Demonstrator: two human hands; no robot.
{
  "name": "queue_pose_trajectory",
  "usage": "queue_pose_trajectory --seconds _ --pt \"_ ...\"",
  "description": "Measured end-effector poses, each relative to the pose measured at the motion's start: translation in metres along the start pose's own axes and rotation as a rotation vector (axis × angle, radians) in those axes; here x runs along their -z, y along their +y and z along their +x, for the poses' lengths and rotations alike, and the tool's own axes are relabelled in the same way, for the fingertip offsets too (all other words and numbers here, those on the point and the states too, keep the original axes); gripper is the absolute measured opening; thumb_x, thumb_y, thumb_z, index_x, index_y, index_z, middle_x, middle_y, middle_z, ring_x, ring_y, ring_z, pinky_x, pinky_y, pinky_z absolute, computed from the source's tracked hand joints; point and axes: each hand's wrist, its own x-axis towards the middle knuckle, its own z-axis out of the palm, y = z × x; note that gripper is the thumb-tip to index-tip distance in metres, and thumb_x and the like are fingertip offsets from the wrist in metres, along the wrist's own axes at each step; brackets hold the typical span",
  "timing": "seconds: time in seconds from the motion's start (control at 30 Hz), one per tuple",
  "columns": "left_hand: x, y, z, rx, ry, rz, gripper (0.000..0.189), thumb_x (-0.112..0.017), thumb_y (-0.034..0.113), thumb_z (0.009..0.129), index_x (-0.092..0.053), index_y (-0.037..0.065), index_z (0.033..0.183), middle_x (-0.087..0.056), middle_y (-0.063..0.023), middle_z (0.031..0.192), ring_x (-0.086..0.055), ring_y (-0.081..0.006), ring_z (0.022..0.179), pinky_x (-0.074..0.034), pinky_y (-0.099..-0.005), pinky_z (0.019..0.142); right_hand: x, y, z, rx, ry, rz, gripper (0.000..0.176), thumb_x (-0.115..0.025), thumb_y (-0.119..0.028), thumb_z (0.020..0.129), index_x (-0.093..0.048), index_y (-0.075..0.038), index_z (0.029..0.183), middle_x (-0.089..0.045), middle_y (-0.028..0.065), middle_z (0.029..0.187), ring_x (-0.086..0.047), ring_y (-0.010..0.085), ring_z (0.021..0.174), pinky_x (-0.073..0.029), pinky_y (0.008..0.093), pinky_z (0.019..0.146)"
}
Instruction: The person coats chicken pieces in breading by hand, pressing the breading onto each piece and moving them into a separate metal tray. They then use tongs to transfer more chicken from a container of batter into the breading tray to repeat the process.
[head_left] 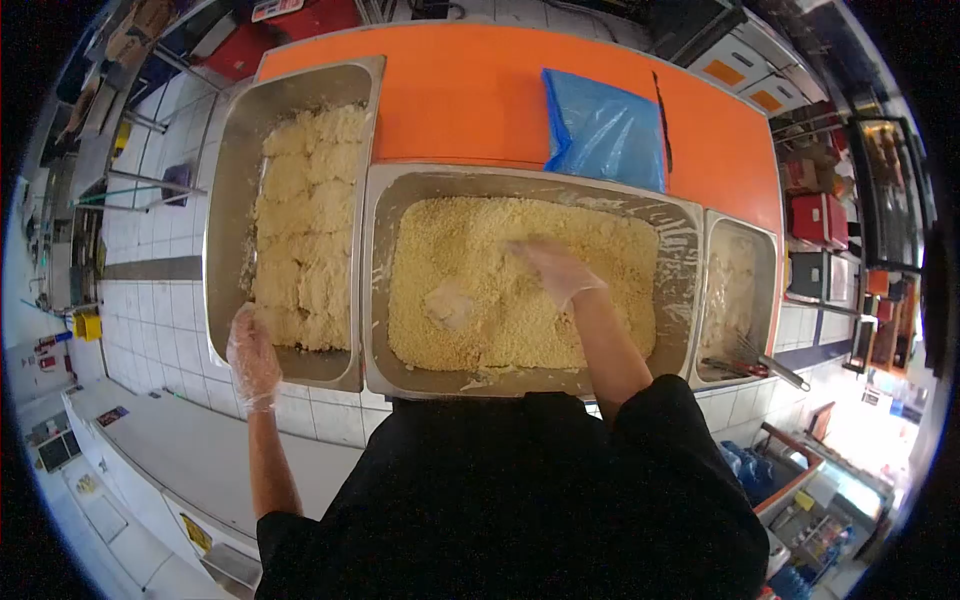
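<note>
My left hand (254,358), in a clear plastic glove, is at the near left corner of a metal pan (228,220) filled with rows of crumb-coated pieces (308,215); its fingers are too unclear to read. My gloved right hand (552,268) reaches into the wide middle pan (535,183), its fingertips in or against the yellowish crumbs (450,225). Whether those fingers hold anything is hidden. A pale coated piece (449,307) lies in the crumbs to the left of my right hand.
A smaller pan (706,290) with batter residue stands at the right, a whisk (775,364) resting in it. A blue plastic bag (605,130) lies on the orange counter (460,95) beyond the pans. White equipment (200,450) stands at the lower left.
</note>
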Motion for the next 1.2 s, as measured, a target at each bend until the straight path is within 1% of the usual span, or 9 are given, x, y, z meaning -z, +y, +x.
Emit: queue_pose_trajectory --seconds 0.1,0.23,0.3,0.33,0.4,0.5,0.83,1.0,1.2 --pt "0.002 -0.011 -0.012 0.01 0.026 0.082 0.024 -0.05 0.013 0.092 -0.054 0.0 0.112 -0.062 -0.0175 0.097 -0.06 -0.0305 0.083 -0.047 -0.0378 0.074 0.003 -0.02 0.0 -0.49 0.353 0.526 0.047 -0.056 -0.014 0.087 -0.047 -0.021 0.132 -0.046 0.015 0.134 -0.042 0.0294 0.125 -0.032 0.0373 0.106" --pt "-0.006 -0.02 -0.015 -0.078 0.134 0.129 0.024 -0.05 0.014 0.092 -0.053 0.0 0.112 -0.062 -0.0187 0.095 -0.06 -0.0314 0.082 -0.047 -0.0387 0.074 0.014 -0.049 -0.045 -0.296 0.167 0.968 0.05 -0.062 -0.026 0.084 -0.049 -0.012 0.13 -0.052 0.0167 0.127 -0.047 0.0273 0.119 -0.038 0.0356 0.1" --pt "-0.002 -0.016 -0.012 -0.008 -0.059 0.049 0.023 -0.052 0.014 0.091 -0.054 0.0 0.11 -0.062 -0.0199 0.095 -0.06 -0.0325 0.081 -0.047 -0.039 0.074 0.007 -0.02 -0.046 0.421 0.146 -0.551 0.057 -0.067 -0.035 0.081 -0.052 -0.001 0.124 -0.058 0.0131 0.118 -0.053 0.0247 0.11 -0.043 0.0338 0.091" --pt "-0.002 -0.016 -0.012 -0.01 -0.058 0.044 0.023 -0.052 0.014 0.091 -0.054 0.0 0.11 -0.062 -0.0199 0.095 -0.06 -0.0325 0.081 -0.047 -0.039 0.074 0.004 -0.027 -0.04 0.419 0.147 -0.556 0.057 -0.067 -0.035 0.081 -0.052 -0.001 0.124 -0.058 0.0131 0.118 -0.053 0.0247 0.11 -0.043 0.0338 0.091" --pt "-0.004 -0.015 -0.01 -0.073 -0.013 0.086 0.02 -0.053 0.012 0.09 -0.055 0.0 0.106 -0.061 -0.0192 0.09 -0.059 -0.0323 0.077 -0.047 -0.0394 0.07 -0.011 -0.051 -0.019 -0.374 -0.181 0.216 0.045 -0.064 -0.043 0.081 -0.063 -0.013 0.115 -0.054 0.0112 0.128 -0.047 0.0239 0.116 -0.036 0.0355 0.097" --pt "-0.003 -0.009 -0.009 -0.058 -0.009 0.147 0.019 -0.053 0.01 0.089 -0.056 0.0 0.105 -0.061 -0.018 0.083 -0.059 -0.0313 0.072 -0.046 -0.0396 0.066 -0.051 -0.035 -0.025 -0.314 -0.178 0.581 0.048 -0.069 -0.026 0.08 -0.055 0.005 0.113 -0.063 0.0112 0.104 -0.06 0.0239 0.096 -0.048 0.0349 0.08" --pt "-0.003 -0.009 -0.009 -0.116 0.045 0.085 0.017 -0.053 0.009 0.09 -0.056 0.0 0.103 -0.057 -0.0129 0.073 -0.052 -0.0246 0.063 -0.044 -0.0366 0.062 -0.045 -0.057 -0.05 -0.347 0.035 0.988 0.055 -0.076 -0.021 0.074 -0.051 0.007 0.113 -0.061 0.0161 0.103 -0.059 0.0263 0.098 -0.049 0.0365 0.075" --pt "-0.006 -0.013 -0.01 -0.033 0.048 -0.03 0.017 -0.054 0.011 0.089 -0.057 -0.002 0.1 -0.062 -0.0178 0.082 -0.06 -0.0293 0.072 -0.047 -0.0378 0.067 0.011 -0.066 -0.071 -0.298 0.269 -0.165 0.062 -0.079 -0.025 0.068 -0.051 0.007 0.113 -0.062 0.0177 0.094 -0.062 0.025 0.083 -0.051 0.0364 0.069" --pt "-0.004 -0.014 -0.01 -0.017 0.024 -0.014 0.017 -0.053 0.011 0.09 -0.057 -0.001 0.101 -0.062 -0.0165 0.085 -0.06 -0.0282 0.074 -0.047 -0.0372 0.068 0.044 -0.095 -0.099 -0.234 0.51 -0.245 0.056 -0.076 -0.039 0.068 -0.06 0.0 0.106 -0.064 0.0203 0.1 -0.061 0.0355 0.094 -0.049 0.0417 0.081"
